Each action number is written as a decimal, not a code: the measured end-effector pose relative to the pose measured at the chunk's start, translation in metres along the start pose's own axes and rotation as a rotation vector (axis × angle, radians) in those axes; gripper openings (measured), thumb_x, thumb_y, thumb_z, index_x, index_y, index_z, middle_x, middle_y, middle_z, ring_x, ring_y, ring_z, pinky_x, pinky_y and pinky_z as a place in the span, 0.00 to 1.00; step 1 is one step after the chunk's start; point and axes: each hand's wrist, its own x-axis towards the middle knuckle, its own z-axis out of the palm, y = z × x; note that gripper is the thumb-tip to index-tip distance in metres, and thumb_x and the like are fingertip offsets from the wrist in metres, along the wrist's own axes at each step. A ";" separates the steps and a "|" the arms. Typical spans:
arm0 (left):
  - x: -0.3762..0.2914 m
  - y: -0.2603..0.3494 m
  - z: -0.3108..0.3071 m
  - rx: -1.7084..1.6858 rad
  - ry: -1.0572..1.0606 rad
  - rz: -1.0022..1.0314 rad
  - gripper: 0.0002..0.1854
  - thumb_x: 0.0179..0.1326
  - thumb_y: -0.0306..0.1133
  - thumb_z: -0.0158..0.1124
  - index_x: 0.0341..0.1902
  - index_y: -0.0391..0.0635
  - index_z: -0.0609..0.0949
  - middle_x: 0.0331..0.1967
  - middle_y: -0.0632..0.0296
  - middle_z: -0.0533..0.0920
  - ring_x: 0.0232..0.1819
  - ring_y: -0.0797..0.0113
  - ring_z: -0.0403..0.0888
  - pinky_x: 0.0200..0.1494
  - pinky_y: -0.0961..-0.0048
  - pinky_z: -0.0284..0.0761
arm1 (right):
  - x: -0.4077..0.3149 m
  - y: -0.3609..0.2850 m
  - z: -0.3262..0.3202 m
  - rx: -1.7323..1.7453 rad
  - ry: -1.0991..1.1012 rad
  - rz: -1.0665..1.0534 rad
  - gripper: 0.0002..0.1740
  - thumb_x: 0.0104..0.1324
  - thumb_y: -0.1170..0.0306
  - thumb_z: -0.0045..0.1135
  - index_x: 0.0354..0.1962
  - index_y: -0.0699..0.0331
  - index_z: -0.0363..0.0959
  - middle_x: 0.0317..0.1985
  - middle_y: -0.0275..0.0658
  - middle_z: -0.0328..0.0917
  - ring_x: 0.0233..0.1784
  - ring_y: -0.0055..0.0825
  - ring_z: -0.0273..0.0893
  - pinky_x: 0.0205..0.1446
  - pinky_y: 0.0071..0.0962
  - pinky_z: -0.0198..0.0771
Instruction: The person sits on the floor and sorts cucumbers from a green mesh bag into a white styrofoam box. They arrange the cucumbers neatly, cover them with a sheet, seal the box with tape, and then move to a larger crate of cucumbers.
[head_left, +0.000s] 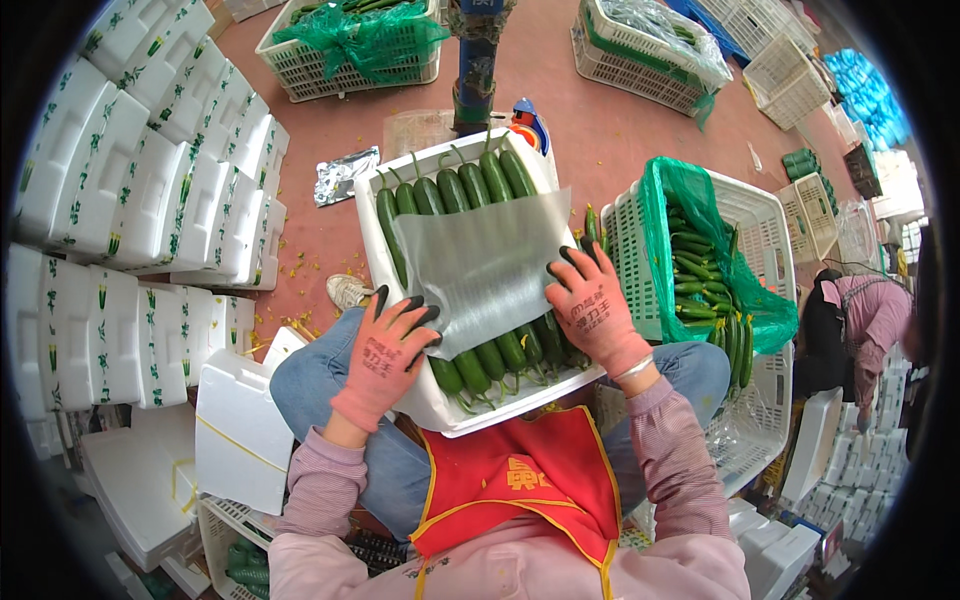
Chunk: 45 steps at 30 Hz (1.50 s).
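Note:
A white foam box (379, 277) stands between my knees, with cucumbers (452, 191) lined up inside. Across their middle lies a translucent plastic sheet (480, 262), its right corner raised near the box's far side. My left hand (386, 352), in a pink glove with black fingertips, rests at the sheet's lower left corner over the box's left wall. My right hand (596, 307), gloved the same way, is at the sheet's right edge with fingers bent. Whether either hand pinches the sheet is not clear.
Stacked white foam boxes (161, 195) rise at the left. At the right, a white plastic crate (772, 225) lined with green film holds more cucumbers. A blue post (477, 67) and a tape dispenser (529, 124) are beyond the box. Another person (874, 315) bends at far right.

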 end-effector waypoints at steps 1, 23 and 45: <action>-0.002 -0.002 0.007 0.011 -0.008 0.001 0.19 0.47 0.25 0.72 0.45 0.53 0.82 0.59 0.61 0.81 0.67 0.54 0.74 0.77 0.41 0.56 | -0.004 -0.003 0.006 0.021 0.112 0.012 0.13 0.54 0.69 0.64 0.39 0.57 0.80 0.55 0.39 0.77 0.67 0.44 0.70 0.79 0.54 0.54; -0.026 0.034 0.022 0.215 -0.147 -0.171 0.30 0.52 0.26 0.64 0.64 0.49 0.78 0.65 0.50 0.77 0.71 0.46 0.68 0.78 0.39 0.51 | -0.092 -0.047 0.008 0.396 0.358 0.220 0.15 0.50 0.70 0.70 0.38 0.55 0.80 0.62 0.44 0.73 0.72 0.52 0.64 0.77 0.61 0.54; 0.043 0.285 0.053 -0.962 -0.189 -0.448 0.30 0.59 0.21 0.56 0.68 0.31 0.71 0.66 0.43 0.74 0.69 0.51 0.72 0.71 0.61 0.66 | -0.489 0.064 0.134 0.900 0.544 1.829 0.21 0.67 0.63 0.60 0.54 0.65 0.75 0.49 0.50 0.82 0.53 0.48 0.81 0.59 0.39 0.74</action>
